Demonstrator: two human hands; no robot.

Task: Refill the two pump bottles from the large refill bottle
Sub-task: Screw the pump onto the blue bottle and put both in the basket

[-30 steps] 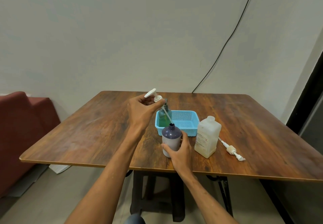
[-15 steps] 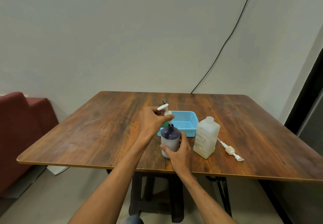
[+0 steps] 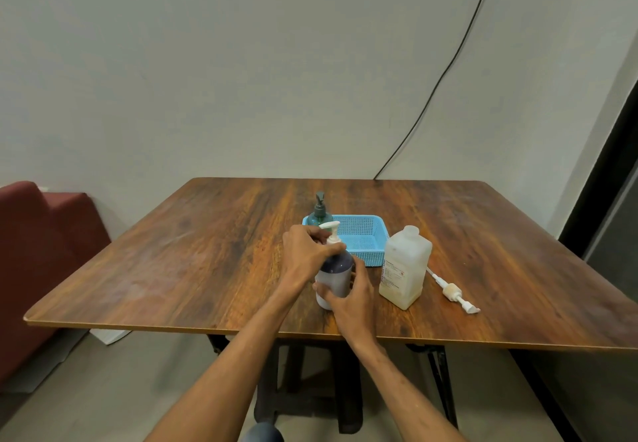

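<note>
Change: a second ago we held the white plastic pump head point(image 3: 330, 229) above the dark purple round bottle point(image 3: 335, 276); now it sits on the neck.
Left hand point(image 3: 307, 251): our fingers pinch the pump's collar.
Right hand point(image 3: 352, 289): curls round the bottle's body, steadying it on the brown wooden table point(image 3: 207, 251).
Meaning: we judge this bottle filled, only tightening left.
Refill: the large translucent white jug point(image 3: 404, 265) stands just beside, to the right.
</note>
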